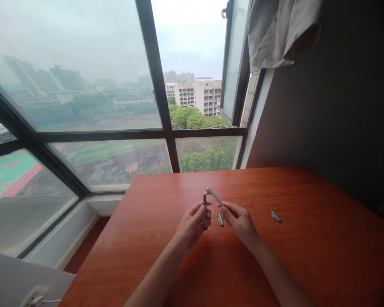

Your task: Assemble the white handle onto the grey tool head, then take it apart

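My left hand (190, 224) is closed around a dark and silver razor handle (205, 209), held upright with its bent metal neck at the top. Between the thumb and fingers of my right hand (240, 221) is a slim grey stick (215, 196), slanting up to the left. Its far end meets or overlaps the neck of the handle; I cannot tell whether they touch. Below, between the hands, a teal and black razor cartridge (220, 219) lies on the table. A second razor cartridge (275, 216) rests farther to the right.
The reddish-brown wooden table (141, 256) reaches to the window wall. Dark window frames (115, 136) stand behind it, with one pane (235, 59) swung open. A grey cloth (281, 34) hangs at upper right. A socket with a plug (35, 298) sits at lower left.
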`<state>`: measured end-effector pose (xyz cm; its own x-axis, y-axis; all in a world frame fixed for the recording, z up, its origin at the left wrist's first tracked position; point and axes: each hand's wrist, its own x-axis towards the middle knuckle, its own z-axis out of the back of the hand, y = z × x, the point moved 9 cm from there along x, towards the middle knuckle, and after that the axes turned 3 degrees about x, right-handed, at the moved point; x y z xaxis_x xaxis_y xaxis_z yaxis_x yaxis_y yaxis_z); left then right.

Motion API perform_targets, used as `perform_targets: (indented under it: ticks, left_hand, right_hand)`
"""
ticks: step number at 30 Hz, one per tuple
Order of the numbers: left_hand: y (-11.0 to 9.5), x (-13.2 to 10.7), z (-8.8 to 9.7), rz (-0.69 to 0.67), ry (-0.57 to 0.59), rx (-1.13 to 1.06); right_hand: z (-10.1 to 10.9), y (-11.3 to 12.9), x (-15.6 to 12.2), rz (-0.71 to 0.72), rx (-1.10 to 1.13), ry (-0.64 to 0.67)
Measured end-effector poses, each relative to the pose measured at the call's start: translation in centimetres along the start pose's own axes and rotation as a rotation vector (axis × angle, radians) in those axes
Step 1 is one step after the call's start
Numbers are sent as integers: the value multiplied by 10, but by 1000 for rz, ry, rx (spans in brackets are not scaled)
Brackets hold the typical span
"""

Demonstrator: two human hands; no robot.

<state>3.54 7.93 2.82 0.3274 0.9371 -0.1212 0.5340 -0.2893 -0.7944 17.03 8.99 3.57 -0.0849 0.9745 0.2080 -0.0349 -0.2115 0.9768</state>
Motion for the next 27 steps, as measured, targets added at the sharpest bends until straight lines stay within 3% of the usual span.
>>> perform_targets:
  ticks: [9,16,27]
  left_hand:
    - [-14,2,9,-80,-80,31]
    - [-7,2,5,-59,-29,146]
    - [-16,3,14,-119,-133,150]
  right_hand:
    - [-10,-7,0,-45,63,88]
    - [-5,1,0,-11,46,57]
    - [-7,-2,-1,-29,43,62]
